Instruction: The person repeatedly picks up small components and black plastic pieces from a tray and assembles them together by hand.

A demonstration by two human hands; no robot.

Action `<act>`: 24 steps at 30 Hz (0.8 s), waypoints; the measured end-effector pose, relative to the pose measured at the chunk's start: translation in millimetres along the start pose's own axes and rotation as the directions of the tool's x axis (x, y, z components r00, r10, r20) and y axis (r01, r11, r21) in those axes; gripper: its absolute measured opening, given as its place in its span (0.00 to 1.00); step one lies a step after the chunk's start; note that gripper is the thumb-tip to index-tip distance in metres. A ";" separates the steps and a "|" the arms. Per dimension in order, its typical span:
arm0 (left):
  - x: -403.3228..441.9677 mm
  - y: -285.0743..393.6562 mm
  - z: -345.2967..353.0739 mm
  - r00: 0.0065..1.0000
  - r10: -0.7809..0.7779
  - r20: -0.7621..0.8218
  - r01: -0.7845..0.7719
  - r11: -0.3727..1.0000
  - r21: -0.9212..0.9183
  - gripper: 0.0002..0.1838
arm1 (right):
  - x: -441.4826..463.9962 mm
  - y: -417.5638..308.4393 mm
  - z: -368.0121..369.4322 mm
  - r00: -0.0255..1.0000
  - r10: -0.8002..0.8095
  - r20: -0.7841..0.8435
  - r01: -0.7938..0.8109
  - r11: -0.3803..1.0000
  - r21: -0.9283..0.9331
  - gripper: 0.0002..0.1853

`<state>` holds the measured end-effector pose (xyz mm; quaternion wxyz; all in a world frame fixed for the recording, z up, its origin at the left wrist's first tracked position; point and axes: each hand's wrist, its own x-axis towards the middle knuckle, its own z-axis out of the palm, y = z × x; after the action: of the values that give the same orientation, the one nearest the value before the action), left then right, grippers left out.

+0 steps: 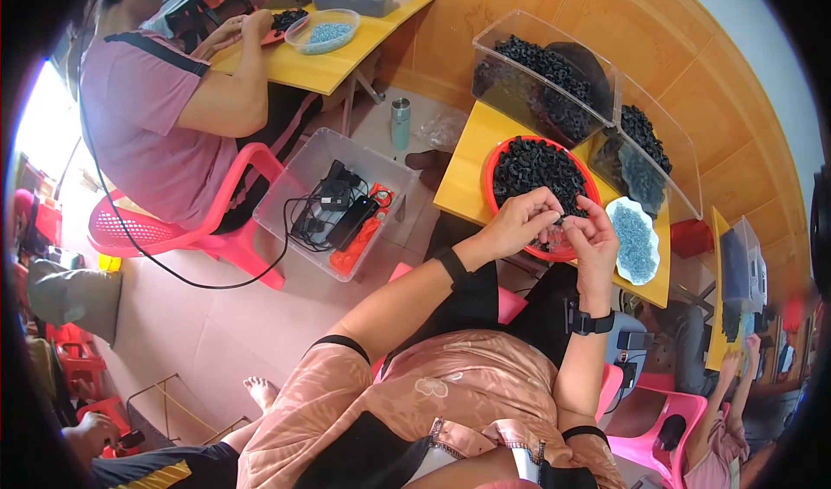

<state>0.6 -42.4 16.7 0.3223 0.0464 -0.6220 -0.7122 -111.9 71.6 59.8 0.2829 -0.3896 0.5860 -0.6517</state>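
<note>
Over the front of a red basin (pixel 491 162), my left hand (pixel 519 222) and my right hand (pixel 594 245) meet fingertip to fingertip. Both pinch with thumb and forefinger around a small black part (pixel 561 221), mostly covered by the fingers. Loose black plastic pieces (pixel 535 173) are heaped in the basin. Just right of my right hand is a white scalloped dish (pixel 649 221) holding many small, pale blue-silver pieces (pixel 634 245), too small to identify. Dark bands circle both wrists.
Clear bins (pixel 545 78) of black pieces stand behind the basin on the yellow table (pixel 463 173). A co-worker (pixel 164 117) sits left at another table (pixel 346 52). On the floor are a bin (pixel 381 164) with cables and a green bottle (pixel 400 124). A black cable (pixel 186 283) hangs left.
</note>
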 end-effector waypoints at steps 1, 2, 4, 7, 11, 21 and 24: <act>-0.1 -0.4 0.0 1.000 -0.002 0.000 0.002 1.000 0.012 0.06 | -0.4 -1.6 0.4 1.000 0.011 0.000 -0.011 1.000 0.004 0.22; -0.2 -0.6 0.2 1.000 -0.006 0.001 0.006 1.000 0.023 0.06 | -0.9 -4.1 1.2 1.000 0.023 -0.001 -0.023 1.000 0.008 0.22; -0.4 -0.4 -0.5 1.000 -0.026 -0.006 0.026 0.999 0.025 0.06 | -0.8 -2.6 1.7 1.000 0.031 0.006 -0.031 0.999 0.019 0.22; 0.3 -9.1 0.4 0.999 -0.044 -0.027 0.043 0.999 -0.027 0.05 | 0.6 6.5 -2.2 1.000 0.029 -0.006 -0.029 1.000 -0.002 0.20; 0.1 -5.2 4.7 0.997 -0.057 -0.059 0.052 0.995 -0.083 0.04 | 2.2 16.0 -2.6 0.999 -0.008 -0.031 0.010 0.998 0.057 0.16; -6.1 -6.5 11.6 0.993 0.015 -0.119 -0.013 1.000 0.014 0.04 | 4.9 22.7 -0.1 0.999 0.010 -0.046 -0.001 0.980 0.201 0.13; -3.7 -1.9 13.5 0.996 0.022 -0.091 -0.025 0.999 -0.039 0.04 | 1.8 13.3 -7.0 0.998 0.062 -0.008 -0.059 0.970 0.237 0.12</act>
<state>-3.5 -28.9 16.7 0.3592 0.0647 -0.5927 -0.7179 -119.8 71.9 46.9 0.3425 -0.3301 0.5179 -0.7109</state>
